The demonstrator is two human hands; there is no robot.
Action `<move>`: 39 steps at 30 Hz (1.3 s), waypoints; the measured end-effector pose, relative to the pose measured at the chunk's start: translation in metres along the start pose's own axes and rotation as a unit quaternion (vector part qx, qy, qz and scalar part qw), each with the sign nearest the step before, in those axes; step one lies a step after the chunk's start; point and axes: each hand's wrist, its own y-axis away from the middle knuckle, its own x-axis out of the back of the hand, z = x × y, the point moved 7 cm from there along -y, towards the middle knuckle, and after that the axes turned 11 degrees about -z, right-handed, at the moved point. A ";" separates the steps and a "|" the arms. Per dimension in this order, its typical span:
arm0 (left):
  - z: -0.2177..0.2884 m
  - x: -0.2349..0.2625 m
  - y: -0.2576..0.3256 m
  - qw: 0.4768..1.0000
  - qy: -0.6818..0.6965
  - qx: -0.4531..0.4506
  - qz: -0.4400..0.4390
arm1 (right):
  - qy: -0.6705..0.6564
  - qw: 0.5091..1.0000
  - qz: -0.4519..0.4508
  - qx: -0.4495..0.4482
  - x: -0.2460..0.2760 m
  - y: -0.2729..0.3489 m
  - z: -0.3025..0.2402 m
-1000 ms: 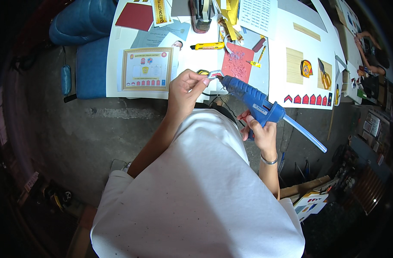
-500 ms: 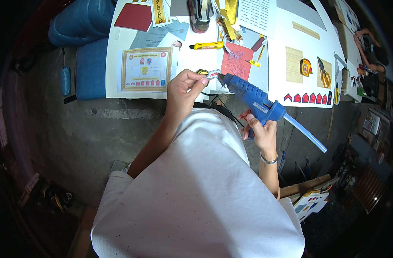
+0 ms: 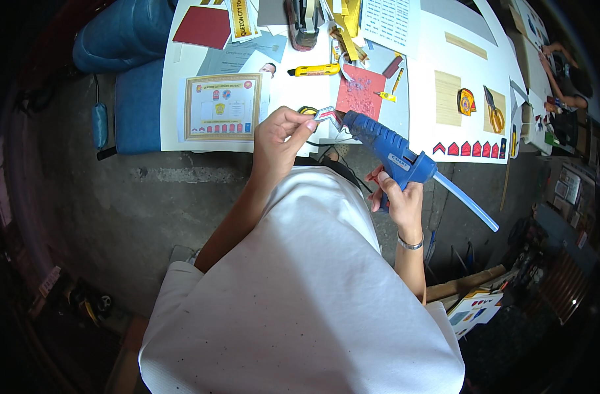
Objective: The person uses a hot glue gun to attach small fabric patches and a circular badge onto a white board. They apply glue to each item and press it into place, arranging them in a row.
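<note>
Between the thumb and fingertips of my left hand (image 3: 280, 136) is a small chevron-shaped piece (image 3: 324, 114), pale with some red on it. My right hand (image 3: 401, 198) is wrapped round the handle of a blue glue gun (image 3: 391, 152). A long translucent glue stick (image 3: 467, 202) sticks out of the gun's back end. The nozzle points left, close to the right arm of the chevron; whether it touches cannot be made out. Behind my left fingertips lies a round yellow and black object (image 3: 307, 110), partly covered. Red pentagon badges (image 3: 467, 150) lie in a row at the table's right front edge.
A framed-look certificate print (image 3: 222, 108) lies at left. Farther back are a yellow cutter knife (image 3: 316, 70), a tape dispenser (image 3: 304, 29) and a red sheet (image 3: 352, 98) with scraps. Scissors (image 3: 494, 111) and an orange patch (image 3: 466, 102) lie right. Another person's arms (image 3: 563, 75) show far right.
The glue gun's nozzle has shifted slightly right relative to the chevron piece, and more of the chevron's right arm now shows. Both hands keep their grips.
</note>
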 end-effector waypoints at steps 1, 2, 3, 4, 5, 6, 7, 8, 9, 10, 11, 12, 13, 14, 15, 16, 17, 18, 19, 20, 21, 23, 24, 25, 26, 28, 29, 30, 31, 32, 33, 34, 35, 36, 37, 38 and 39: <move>0.000 0.000 0.000 1.000 -0.007 0.000 -0.001 | 0.003 1.000 -0.001 -0.002 0.000 0.000 0.001; -0.001 0.000 -0.001 1.000 -0.010 -0.002 -0.001 | 0.007 1.000 -0.001 -0.003 0.000 0.001 0.001; -0.001 0.000 -0.001 1.000 -0.011 -0.004 0.001 | 0.016 1.000 -0.006 -0.002 0.000 0.001 0.000; -0.002 0.001 -0.001 1.000 -0.010 -0.005 -0.001 | 0.026 1.000 -0.012 -0.002 0.000 0.003 0.000; -0.003 0.001 -0.001 1.000 -0.007 -0.004 0.000 | 0.035 0.999 -0.017 -0.001 -0.001 0.004 -0.001; -0.003 0.002 -0.001 1.000 -0.001 -0.006 0.001 | 0.036 0.999 -0.019 -0.002 -0.001 0.005 -0.001; -0.003 0.002 -0.002 1.000 -0.005 -0.003 -0.001 | 0.038 0.999 -0.020 -0.003 -0.001 0.006 -0.001; -0.003 0.002 -0.002 1.000 -0.006 -0.003 -0.003 | 0.039 0.999 -0.021 -0.003 -0.001 0.006 -0.001; -0.004 0.002 -0.002 1.000 -0.005 -0.001 -0.003 | 0.035 0.999 -0.016 -0.003 -0.001 0.006 -0.001; -0.003 0.002 -0.002 1.000 -0.010 -0.005 -0.006 | 0.032 0.999 -0.011 -0.003 0.000 0.005 -0.001; -0.002 0.001 -0.002 1.000 -0.013 -0.008 -0.006 | 0.028 1.000 -0.008 -0.001 0.000 0.004 -0.001; -0.001 0.001 -0.002 1.000 -0.013 -0.012 -0.006 | 0.028 1.000 -0.004 -0.004 0.000 0.004 0.000; -0.001 0.001 -0.001 1.000 -0.013 -0.011 -0.007 | 0.028 1.000 -0.002 -0.005 0.001 0.003 0.000; -0.001 0.000 -0.001 1.000 -0.010 -0.012 -0.008 | 0.027 1.000 -0.002 -0.007 0.000 0.003 0.000; 0.000 0.001 -0.001 1.000 -0.005 -0.015 -0.007 | 0.027 1.000 -0.004 -0.007 0.000 0.004 0.000; 0.000 0.001 -0.002 1.000 -0.002 -0.014 -0.007 | 0.028 1.000 -0.008 -0.009 0.000 0.005 0.000; 0.000 0.001 -0.002 1.000 0.004 -0.015 -0.006 | 0.028 0.999 -0.012 -0.010 -0.001 0.006 0.000; 0.000 0.001 -0.002 1.000 0.011 -0.017 -0.005 | 0.028 0.999 -0.013 -0.010 -0.001 0.007 0.000; 0.000 0.002 -0.002 1.000 0.008 -0.014 -0.005 | 0.028 0.999 -0.014 -0.011 -0.001 0.008 0.001; -0.001 0.002 -0.003 1.000 0.006 -0.012 -0.006 | 0.026 0.999 -0.016 -0.012 -0.001 0.009 0.001; -0.001 0.003 -0.003 1.000 0.004 -0.005 -0.004 | 0.028 0.999 -0.014 -0.011 -0.001 0.009 0.001; 0.000 0.003 -0.003 1.000 0.011 -0.017 -0.009 | 0.030 0.999 -0.012 -0.015 0.000 0.008 0.002; 0.001 0.003 -0.003 1.000 0.014 -0.019 -0.009 | 0.032 0.999 -0.008 -0.013 0.001 0.007 0.003; 0.001 0.002 -0.003 1.000 0.014 -0.019 -0.010 | 0.033 0.999 -0.007 -0.015 0.001 0.006 0.003; 0.001 0.002 -0.003 1.000 0.013 -0.018 -0.010 | 0.035 0.999 -0.006 -0.017 0.002 0.005 0.004; 0.001 0.003 -0.003 1.000 0.011 -0.019 -0.010 | 0.033 0.999 -0.006 -0.018 0.002 0.005 0.005; 0.001 0.003 -0.003 1.000 0.009 -0.020 -0.010 | 0.032 0.999 -0.006 -0.019 0.002 0.006 0.005; 0.001 0.003 -0.003 1.000 0.007 -0.017 -0.009 | 0.032 0.999 -0.008 -0.015 0.002 0.007 0.005; 0.002 0.003 -0.003 1.000 0.006 -0.021 -0.009 | 0.031 0.999 -0.009 -0.012 0.002 0.008 0.005; 0.002 0.004 -0.003 1.000 0.005 -0.022 -0.008 | 0.031 0.999 -0.010 -0.013 0.001 0.009 0.005; 0.002 0.004 -0.004 1.000 0.004 -0.021 -0.006 | 0.028 1.000 -0.009 -0.010 0.001 0.009 0.004; 0.002 0.004 -0.003 1.000 0.008 -0.023 -0.007 | 0.026 1.000 -0.007 -0.011 0.001 0.009 0.004; 0.003 0.004 -0.004 1.000 0.013 -0.021 -0.006 | 0.024 1.000 -0.005 -0.014 0.001 0.009 0.005; 0.002 0.004 -0.004 1.000 0.017 -0.018 -0.005 | 0.024 1.000 0.000 -0.016 0.002 0.009 0.005; 0.003 0.004 -0.004 1.000 0.017 -0.019 -0.007 | 0.025 0.999 0.005 -0.020 0.002 0.008 0.006; 0.003 0.004 -0.004 1.000 0.017 -0.018 -0.007 | 0.025 0.999 0.010 -0.023 0.003 0.007 0.006; 0.003 0.004 -0.003 1.000 0.017 -0.015 -0.007 | 0.016 1.000 0.012 -0.021 0.004 0.007 0.007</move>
